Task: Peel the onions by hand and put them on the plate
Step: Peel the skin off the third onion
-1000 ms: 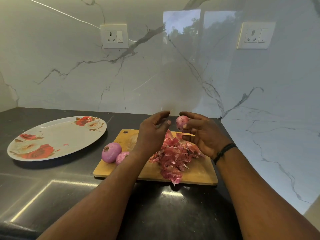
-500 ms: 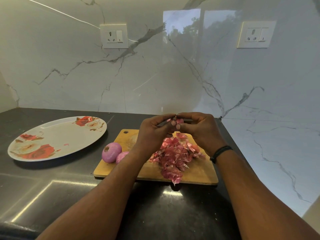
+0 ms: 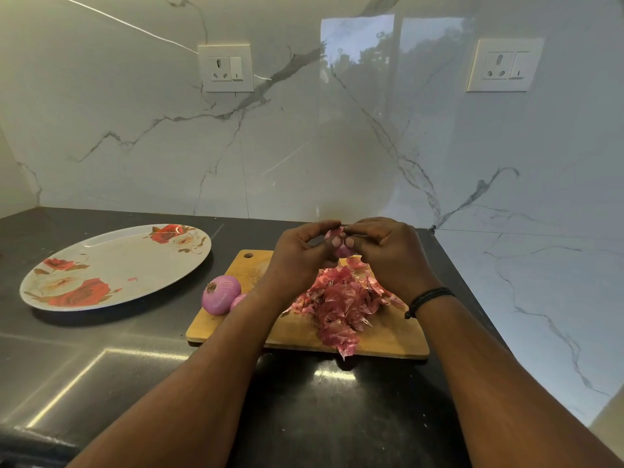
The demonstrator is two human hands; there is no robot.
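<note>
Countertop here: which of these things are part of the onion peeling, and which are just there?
In use: small onion held by left hand and right hand; peeled onions on cutting board; pile of skins; flowered plate.

Just there: two wall sockets; wristband.

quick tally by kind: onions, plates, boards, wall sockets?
Onions: 3, one held, one whole on the board, one partly hidden behind the left arm
Plate: 1
Cutting board: 1
Wall sockets: 2
Total: 7
</note>
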